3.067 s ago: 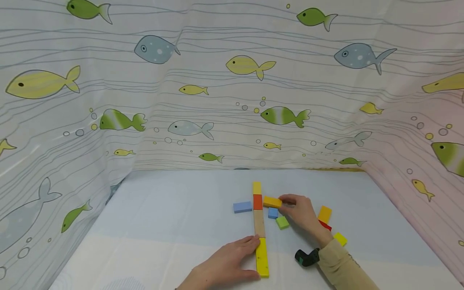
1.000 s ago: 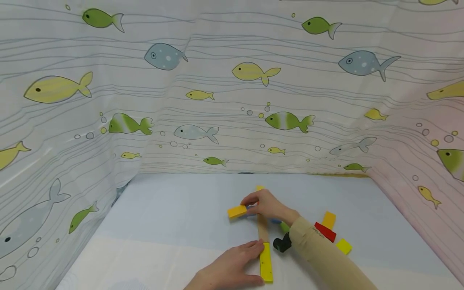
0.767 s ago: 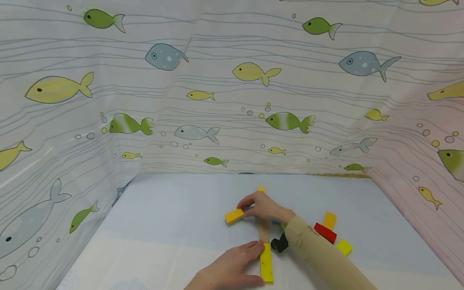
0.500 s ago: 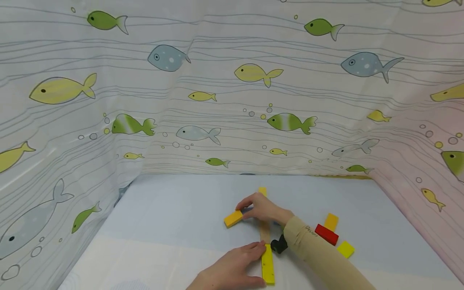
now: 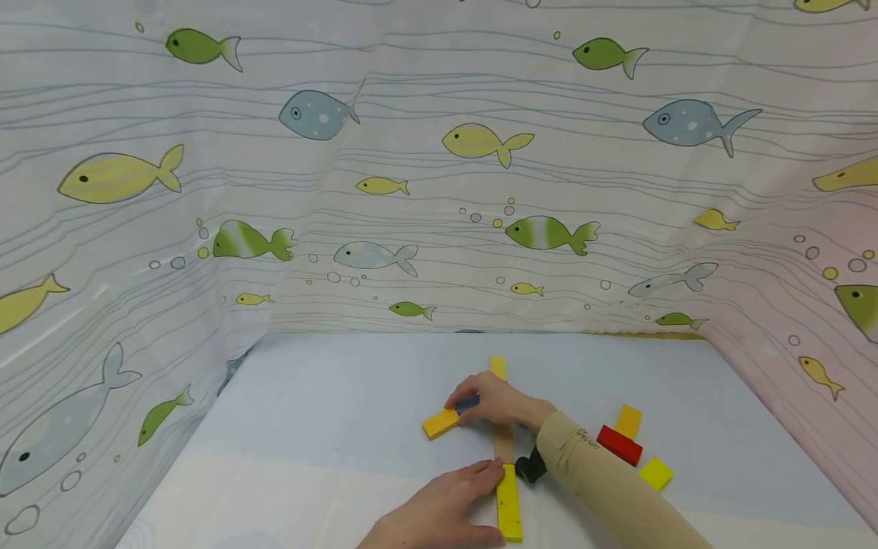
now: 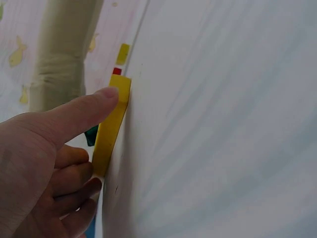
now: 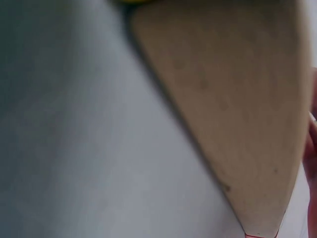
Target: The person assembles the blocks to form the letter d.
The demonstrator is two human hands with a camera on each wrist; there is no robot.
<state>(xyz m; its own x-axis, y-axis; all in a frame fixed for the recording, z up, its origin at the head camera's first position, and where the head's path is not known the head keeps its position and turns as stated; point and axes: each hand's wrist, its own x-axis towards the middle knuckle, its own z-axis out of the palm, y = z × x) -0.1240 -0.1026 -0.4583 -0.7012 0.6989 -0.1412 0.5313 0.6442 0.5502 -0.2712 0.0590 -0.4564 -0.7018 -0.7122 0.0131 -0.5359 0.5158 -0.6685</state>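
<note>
A line of wooden blocks runs away from me: a long yellow block (image 5: 508,503), a plain wood block (image 5: 503,444), and a small yellow block (image 5: 498,367) at the far end. My left hand (image 5: 442,507) holds the long yellow block, thumb at one end and fingertips at the other, as the left wrist view (image 6: 113,126) also shows. Reaching across the line, my right hand (image 5: 495,400) pinches an orange block (image 5: 440,423) just left of it. A blue block (image 5: 468,404) lies partly hidden behind those fingers. The plain wood block (image 7: 223,99) fills much of the right wrist view.
To the right lie another orange block (image 5: 628,421), a red block (image 5: 620,445) and a yellow square block (image 5: 655,474). A black wrist camera (image 5: 530,467) hangs under the right forearm, near the line. Fish-printed curtains (image 5: 384,213) enclose the table.
My right hand has carried the orange block from right of the line across to its left, then slightly nearer me. The left hand has stayed at the long yellow block.
</note>
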